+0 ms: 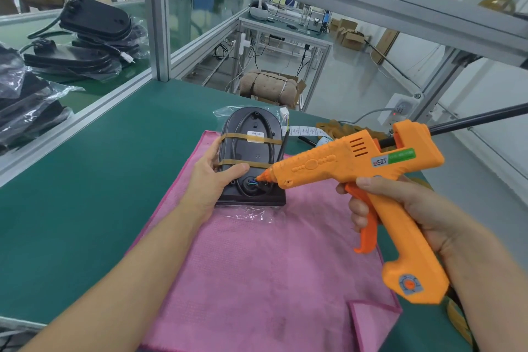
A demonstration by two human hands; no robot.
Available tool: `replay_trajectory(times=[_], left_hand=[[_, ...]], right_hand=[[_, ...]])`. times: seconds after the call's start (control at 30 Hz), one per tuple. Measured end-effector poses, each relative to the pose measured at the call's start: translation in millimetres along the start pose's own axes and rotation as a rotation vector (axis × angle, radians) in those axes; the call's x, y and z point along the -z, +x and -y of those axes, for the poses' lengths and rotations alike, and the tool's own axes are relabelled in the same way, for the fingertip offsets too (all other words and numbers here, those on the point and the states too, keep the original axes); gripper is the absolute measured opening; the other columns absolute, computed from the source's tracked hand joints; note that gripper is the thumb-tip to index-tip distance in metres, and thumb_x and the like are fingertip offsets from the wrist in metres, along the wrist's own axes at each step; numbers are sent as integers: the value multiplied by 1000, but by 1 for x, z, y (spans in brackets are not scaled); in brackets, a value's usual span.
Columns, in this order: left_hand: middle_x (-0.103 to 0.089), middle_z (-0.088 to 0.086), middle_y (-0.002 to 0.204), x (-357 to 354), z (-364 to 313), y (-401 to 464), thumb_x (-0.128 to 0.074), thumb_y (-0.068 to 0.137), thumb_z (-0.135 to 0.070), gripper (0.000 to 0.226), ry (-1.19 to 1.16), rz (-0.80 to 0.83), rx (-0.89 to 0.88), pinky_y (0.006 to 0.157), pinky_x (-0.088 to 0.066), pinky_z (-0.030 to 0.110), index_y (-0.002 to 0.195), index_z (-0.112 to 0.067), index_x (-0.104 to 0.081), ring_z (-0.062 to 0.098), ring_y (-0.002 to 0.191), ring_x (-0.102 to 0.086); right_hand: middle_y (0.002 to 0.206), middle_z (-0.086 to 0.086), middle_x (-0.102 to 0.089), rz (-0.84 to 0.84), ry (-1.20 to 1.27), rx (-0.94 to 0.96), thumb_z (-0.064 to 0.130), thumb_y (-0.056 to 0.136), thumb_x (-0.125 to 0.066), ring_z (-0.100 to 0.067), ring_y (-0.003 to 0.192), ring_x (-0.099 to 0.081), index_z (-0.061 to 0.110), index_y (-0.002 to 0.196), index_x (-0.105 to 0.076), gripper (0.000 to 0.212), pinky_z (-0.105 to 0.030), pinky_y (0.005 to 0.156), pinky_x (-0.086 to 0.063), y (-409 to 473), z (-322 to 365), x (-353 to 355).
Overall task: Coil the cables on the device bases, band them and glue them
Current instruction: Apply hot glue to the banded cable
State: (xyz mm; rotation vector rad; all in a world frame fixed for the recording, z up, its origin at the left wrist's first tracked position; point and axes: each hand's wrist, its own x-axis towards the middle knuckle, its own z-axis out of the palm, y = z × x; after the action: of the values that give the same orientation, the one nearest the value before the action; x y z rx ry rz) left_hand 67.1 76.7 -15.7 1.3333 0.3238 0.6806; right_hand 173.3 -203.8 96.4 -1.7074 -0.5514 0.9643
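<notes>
Far to my left, behind the aluminium frame rail, black device bases in plastic bags lie heaped on the neighbouring green bench. On my own green mat a pink cloth is spread, and on its far end sits the black device base, underside up, on a clear plastic bag. My left hand steadies the base from its left edge, fingers curled round the side and thumb lying across the lower part, just beside the round recess where coloured wires show. The black cable is coiled along the base and held by two tan rubber bands stretched across it. The nozzle of the orange hot glue gun points into that recess, at or just above the wires. My right hand is wrapped round the gun's handle, fingers on the trigger. Beyond the gun lie a strip of white labels and a white power strip.
</notes>
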Motion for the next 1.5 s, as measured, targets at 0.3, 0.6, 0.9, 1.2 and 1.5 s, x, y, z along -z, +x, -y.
replay_trajectory(times=[0.3, 0.6, 0.9, 1.2, 1.5], left_hand=[[-74, -16, 97, 1, 0, 0, -75, 77, 1, 60, -41, 5, 10, 68, -49, 6, 110, -46, -58, 0, 87, -69], [-75, 4, 94, 5, -1, 2, -78, 63, -15, 69, -162, -3, 52, 75, -57, 24, 128, -28, -59, 16, 86, -71], [-74, -4, 102, 3, -3, -1, -73, 76, 3, 59, -58, 38, 27, 73, -53, 13, 118, -37, -61, 8, 89, -70], [-76, 1, 96, -2, -11, -5, -72, 76, 5, 57, -87, 14, 59, 64, -53, 14, 102, -45, -65, 10, 82, -72], [-72, 17, 102, 12, -36, -16, -80, 64, -11, 68, -171, -56, 98, 96, -51, 50, 129, -21, -60, 32, 95, -69]], right_hand=[[63, -7, -59, -228, 620, 37, 38, 69, -75, -19, 54, -59, 2, 91, -67, 43, -32, 57, -57, 26, -9, -7], [54, 6, -63, -119, 425, -37, 59, 36, -79, -6, 51, -62, 4, 112, -59, 96, -19, 57, -54, 40, 0, -23], [73, -19, -70, -362, 394, -252, 43, 74, -72, -28, 60, -70, 0, 76, -73, 43, -35, 52, -58, 50, -45, -22], [106, -1, -65, -742, -1279, -293, 41, 98, -33, -24, 100, -61, 23, 91, -64, 37, -31, 71, -38, 43, -29, -43], [155, -3, -31, -260, -453, 251, 50, 98, -38, -10, 134, -33, 25, 154, 6, 76, -31, 116, -23, 78, 11, -117]])
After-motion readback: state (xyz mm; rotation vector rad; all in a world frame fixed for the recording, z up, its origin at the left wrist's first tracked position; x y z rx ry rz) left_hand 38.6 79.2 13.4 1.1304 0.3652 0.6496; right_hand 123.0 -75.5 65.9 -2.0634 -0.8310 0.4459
